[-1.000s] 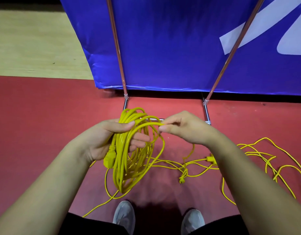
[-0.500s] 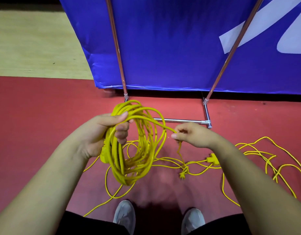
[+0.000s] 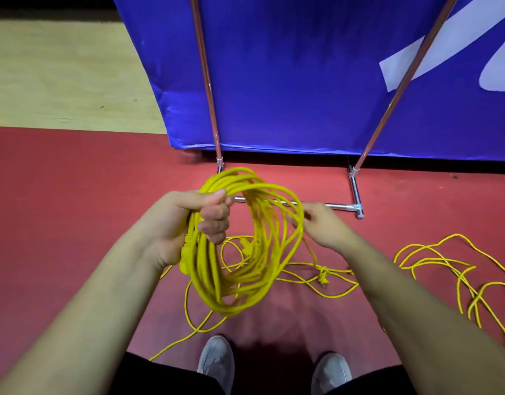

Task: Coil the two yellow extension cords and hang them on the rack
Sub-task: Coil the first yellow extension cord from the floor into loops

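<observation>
1. Centre frame: the thick coil of yellow extension cord (image 3: pixel 205 266) hangs in the air as a bundle of round loops, above the red floor mat (image 3: pixel 60 223).
2. The left hand (image 3: pixel 185 220) grips the coil at its upper left, fingers curled tight round the bunched strands. A yellow plug (image 3: pixel 184 259) sits against the heel of that palm.
3. The right hand (image 3: pixel 325 226) is at the coil's right edge, fingertips closed on the outermost loop. It is a little blurred.
4. Under and to the right, thinner loose yellow cord (image 3: pixel 445 266) sprawls over the mat in open loops, with a small tangle (image 3: pixel 322 275) at lower centre.
5. Behind the hands, the chrome tube rack (image 3: pixel 355 192) stands on the mat, and its two uprights rise to the top of the frame.
6. A blue banner (image 3: pixel 302 81) fills the top. The white shapes at upper right are cropped too much to read.
7. Two grey shoes (image 3: pixel 217 357) are at the bottom edge, and pale wooden floor (image 3: pixel 60 81) is at upper left.
</observation>
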